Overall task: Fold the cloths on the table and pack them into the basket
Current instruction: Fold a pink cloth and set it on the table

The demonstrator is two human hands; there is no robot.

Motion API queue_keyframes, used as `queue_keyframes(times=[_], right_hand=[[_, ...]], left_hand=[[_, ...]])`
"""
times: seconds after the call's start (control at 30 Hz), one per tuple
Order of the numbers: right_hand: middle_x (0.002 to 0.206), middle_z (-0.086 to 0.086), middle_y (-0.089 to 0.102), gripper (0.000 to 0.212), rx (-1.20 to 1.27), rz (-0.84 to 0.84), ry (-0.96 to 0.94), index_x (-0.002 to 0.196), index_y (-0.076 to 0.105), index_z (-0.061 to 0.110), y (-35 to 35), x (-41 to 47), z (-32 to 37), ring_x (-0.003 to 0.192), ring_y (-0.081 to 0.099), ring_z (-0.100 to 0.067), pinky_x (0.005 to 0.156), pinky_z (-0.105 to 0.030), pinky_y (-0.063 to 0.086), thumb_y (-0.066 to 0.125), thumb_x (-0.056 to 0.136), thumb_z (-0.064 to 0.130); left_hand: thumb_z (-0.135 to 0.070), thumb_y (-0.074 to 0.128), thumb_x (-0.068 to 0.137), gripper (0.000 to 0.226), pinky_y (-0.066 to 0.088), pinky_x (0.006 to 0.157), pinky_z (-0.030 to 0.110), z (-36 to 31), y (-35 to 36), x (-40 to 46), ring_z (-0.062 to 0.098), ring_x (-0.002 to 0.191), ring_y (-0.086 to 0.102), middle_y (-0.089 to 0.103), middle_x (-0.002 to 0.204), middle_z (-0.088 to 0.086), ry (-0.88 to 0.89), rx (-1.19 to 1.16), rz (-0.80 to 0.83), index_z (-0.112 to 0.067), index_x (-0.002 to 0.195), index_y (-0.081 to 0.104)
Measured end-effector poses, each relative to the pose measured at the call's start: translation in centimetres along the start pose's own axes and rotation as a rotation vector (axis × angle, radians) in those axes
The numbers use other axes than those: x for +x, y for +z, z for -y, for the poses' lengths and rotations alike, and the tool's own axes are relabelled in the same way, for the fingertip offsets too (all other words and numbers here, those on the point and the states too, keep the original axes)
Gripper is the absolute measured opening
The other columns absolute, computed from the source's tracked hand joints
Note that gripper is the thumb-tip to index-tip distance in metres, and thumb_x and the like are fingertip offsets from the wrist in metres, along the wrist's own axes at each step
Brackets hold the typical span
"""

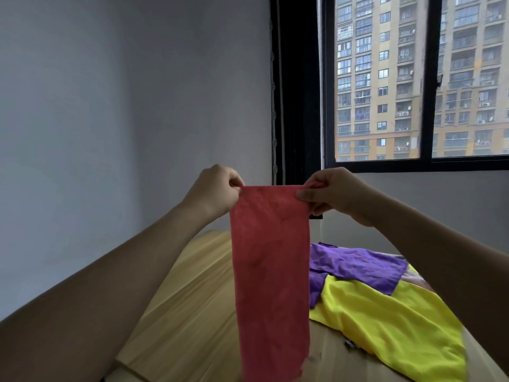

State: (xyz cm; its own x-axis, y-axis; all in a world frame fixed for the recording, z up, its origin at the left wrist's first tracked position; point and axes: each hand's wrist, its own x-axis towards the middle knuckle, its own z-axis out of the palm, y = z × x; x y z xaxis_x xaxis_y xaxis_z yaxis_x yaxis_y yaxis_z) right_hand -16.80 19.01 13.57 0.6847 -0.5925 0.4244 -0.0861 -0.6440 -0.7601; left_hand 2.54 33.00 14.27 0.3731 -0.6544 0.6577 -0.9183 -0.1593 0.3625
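A red cloth hangs as a long narrow strip in the air above the wooden table. My left hand pinches its top left corner and my right hand pinches its top right corner, both raised in front of me. On the table to the right a purple cloth lies partly over a yellow cloth, both spread out and rumpled. No basket is in view.
A grey wall stands to the left and behind the table. A black-framed window is at the upper right. A small dark object lies on the table beside the yellow cloth.
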Motion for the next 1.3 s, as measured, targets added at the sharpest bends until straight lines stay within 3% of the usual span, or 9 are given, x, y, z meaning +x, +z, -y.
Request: queue_keyframes(times=[0.1,0.27,0.37,0.5,0.67,0.8,1.0,1.13,1.3], right_hand=[[0.075,-0.014,0.070,0.004,-0.116,-0.152,-0.037,0.086,0.067,0.006,1.8,2.9,-2.5,0.060,0.065,-0.016,0.059,-0.029,0.057,0.070,0.084,0.008],[0.072,-0.008,0.067,0.004,-0.119,-0.401,-0.165,0.085,0.067,0.008,3.5,6.5,-4.1,0.052,0.058,-0.010,0.042,-0.009,0.042,0.064,0.086,0.006],[0.075,0.005,0.065,0.007,-0.104,-0.457,-0.243,0.086,0.066,0.016,2.9,7.7,-3.0,0.065,0.060,-0.005,0.059,-0.011,0.048,0.064,0.086,0.008],[0.083,0.002,0.067,0.011,0.023,-0.427,-0.265,0.087,0.063,0.020,1.6,7.2,-1.1,0.081,0.066,-0.015,0.078,-0.032,0.057,0.063,0.088,0.009],[0.088,-0.007,0.066,0.010,0.189,-0.256,-0.090,0.084,0.061,0.016,1.1,1.8,-0.5,0.085,0.067,-0.024,0.078,-0.034,0.059,0.063,0.089,0.007],[0.078,-0.014,0.060,0.009,0.254,-0.055,0.101,0.082,0.059,0.006,1.9,-4.7,-2.5,0.068,0.062,-0.021,0.063,-0.025,0.059,0.063,0.087,0.000],[0.074,-0.011,0.067,0.007,0.043,0.568,0.579,0.085,0.060,0.008,3.5,-13.5,-8.8,0.065,0.066,-0.021,0.072,-0.037,0.059,0.060,0.090,0.004],[0.074,-0.012,0.067,0.007,-0.158,0.696,0.695,0.085,0.060,0.008,5.3,-16.7,-11.4,0.067,0.068,-0.022,0.074,-0.038,0.058,0.060,0.090,0.004],[0.079,-0.008,0.064,0.004,-0.219,0.690,0.695,0.088,0.059,0.011,7.7,-17.9,-13.7,0.068,0.065,-0.019,0.069,-0.032,0.055,0.060,0.091,0.009]], left_hand=[[-0.011,0.054,0.088,0.014,0.049,0.065,0.027,1.8,3.3,1.9,0.019,0.077,0.066,0.069,0.083,0.002,-0.062,0.096,-0.029,-0.018,0.087,0.067],[-0.009,0.044,0.091,0.015,0.041,0.062,0.031,2.6,5.6,4.7,0.023,0.075,0.059,0.063,0.082,0.003,-0.089,0.075,-0.184,-0.015,0.091,0.058],[-0.013,0.044,0.095,0.013,0.036,0.063,0.030,1.8,4.4,5.9,0.020,0.073,0.055,0.060,0.083,0.001,-0.075,0.054,-0.265,-0.014,0.097,0.057],[-0.018,0.044,0.096,0.012,0.034,0.054,0.025,0.6,1.9,5.5,0.014,0.069,0.055,0.060,0.081,0.000,-0.043,0.000,-0.245,-0.015,0.095,0.055],[-0.021,0.044,0.097,0.013,0.036,0.054,0.024,-0.9,0.5,0.1,0.010,0.066,0.053,0.059,0.079,-0.003,-0.085,-0.109,-0.062,-0.020,0.087,0.053],[-0.018,0.052,0.097,0.012,0.058,0.077,0.044,-0.6,1.5,-7.0,0.026,0.080,0.067,0.068,0.087,0.010,-0.234,-0.395,0.300,-0.015,0.088,0.059],[-0.007,0.049,0.099,0.005,0.056,0.085,0.048,0.9,5.0,-18.3,0.028,0.075,0.065,0.063,0.083,0.013,-0.472,-0.629,0.912,-0.009,0.098,0.053],[-0.004,0.048,0.098,0.010,0.057,0.067,0.038,1.0,8.7,-23.1,0.022,0.063,0.065,0.061,0.074,0.011,-0.525,-0.588,1.007,-0.011,0.092,0.052],[-0.002,0.049,0.095,0.016,0.055,0.056,0.032,1.8,12.1,-24.8,0.018,0.051,0.060,0.058,0.068,0.010,-0.511,-0.440,0.874,-0.011,0.083,0.053]])
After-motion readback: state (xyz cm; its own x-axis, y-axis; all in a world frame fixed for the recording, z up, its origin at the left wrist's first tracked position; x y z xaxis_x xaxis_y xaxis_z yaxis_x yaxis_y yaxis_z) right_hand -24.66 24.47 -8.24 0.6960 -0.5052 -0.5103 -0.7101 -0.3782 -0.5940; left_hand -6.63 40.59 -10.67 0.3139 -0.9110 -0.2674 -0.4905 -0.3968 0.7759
